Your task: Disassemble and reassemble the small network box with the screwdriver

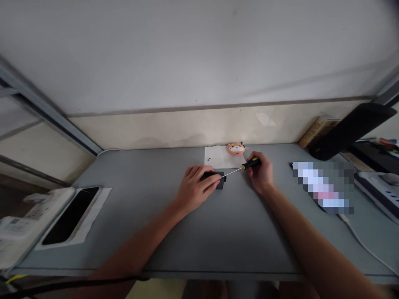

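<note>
My left hand [197, 187] is closed around a small black box-shaped device [220, 183], pressing it against the grey desk; its fingers cover much of it. In my right hand [262, 174] is the black and yellow handle of a screwdriver [251, 163]. The thin metal shaft points left and down, and its tip meets the device close to my left fingertips. Whether the tip sits in a screw is too small to tell. Just behind lies a white sheet of paper [218, 158] with a few tiny dark pieces, perhaps screws [209, 159], on it.
An orange animal-faced case [236, 148] rests at the paper's back edge. To the left lies a dark-screened phone [71, 216] on white paper. A blurred-out device [324, 187] with a white cable, a power strip [380, 189] and a leaning black object [352, 131] are on the right.
</note>
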Action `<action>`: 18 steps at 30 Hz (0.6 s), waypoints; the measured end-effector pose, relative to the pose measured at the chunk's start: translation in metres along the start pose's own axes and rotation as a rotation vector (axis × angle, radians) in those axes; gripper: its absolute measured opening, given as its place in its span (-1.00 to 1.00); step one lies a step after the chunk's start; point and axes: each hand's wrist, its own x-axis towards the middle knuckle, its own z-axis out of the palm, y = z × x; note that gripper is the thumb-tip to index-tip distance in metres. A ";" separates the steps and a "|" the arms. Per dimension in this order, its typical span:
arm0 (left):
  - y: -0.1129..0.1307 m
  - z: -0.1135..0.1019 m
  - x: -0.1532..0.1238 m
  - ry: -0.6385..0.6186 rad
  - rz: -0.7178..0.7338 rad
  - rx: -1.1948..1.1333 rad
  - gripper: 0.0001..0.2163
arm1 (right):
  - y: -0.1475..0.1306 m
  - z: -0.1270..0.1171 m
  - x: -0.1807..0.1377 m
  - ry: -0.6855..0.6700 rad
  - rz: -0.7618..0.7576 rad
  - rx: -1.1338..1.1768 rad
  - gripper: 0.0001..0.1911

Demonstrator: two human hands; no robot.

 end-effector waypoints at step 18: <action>0.007 -0.004 0.005 -0.044 0.005 0.029 -0.87 | 0.016 0.001 0.001 -0.168 -0.165 -0.341 -0.49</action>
